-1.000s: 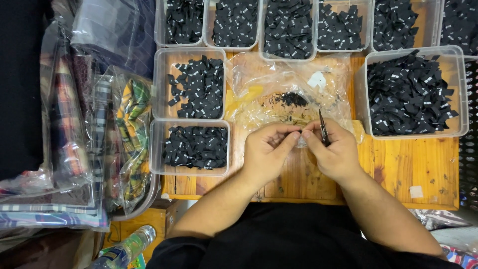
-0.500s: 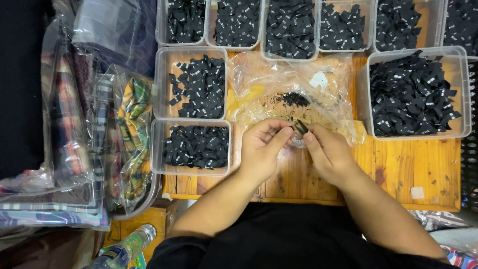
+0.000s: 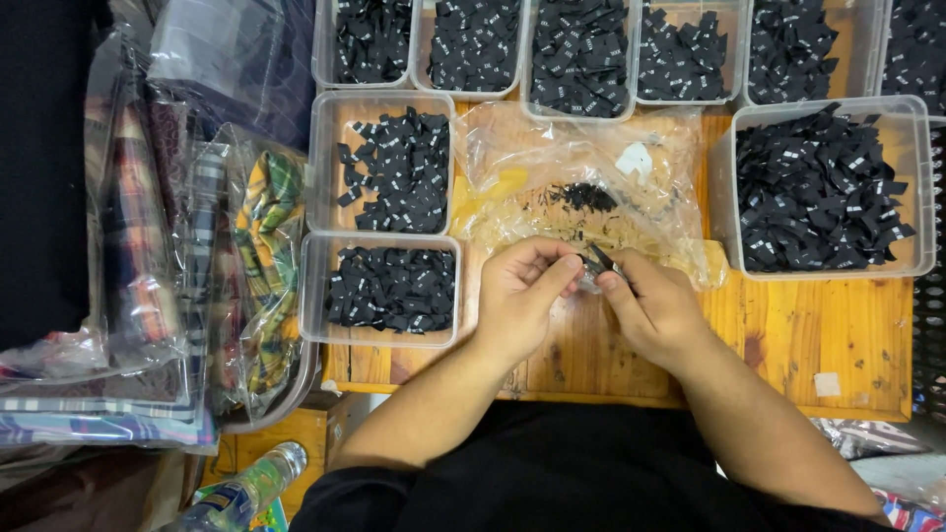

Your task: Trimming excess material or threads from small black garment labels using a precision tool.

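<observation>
1. Head view, looking straight down: the left hand (image 3: pixel 519 300) and right hand (image 3: pixel 655 313) meet fingertip to fingertip over a bare orange-brown wooden board (image 3: pixel 788 335), both pinched narrowly on one small black folded fabric tag (image 3: pixel 594 264). A thin dark tool may lie in the right fingers; too small to tell.
2. The tag sits exactly at the pinch, raised just off the board. Judged: held close between both thumbs so the tiny piece can be worked with control.
3. Just beyond the grip lies a crinkled clear plastic bag (image 3: pixel 581 177), glossy, with a small heap of black scraps inside; probably kept there as the nearest supply.
4. Left of the grip, two clear square plastic tubs, one (image 3: pixel 391 290) near the left wrist and another (image 3: pixel 386 167) behind it, hold loose black woven tags with white marks.
5. Right of the grip, a bigger clear tub (image 3: pixel 823 192) is heaped fuller.
6. Far side, a row of like tubs (image 3: pixel 581 54).
7. Well left, bagged plaid cloth (image 3: pixel 261 256), soft and folded.
</observation>
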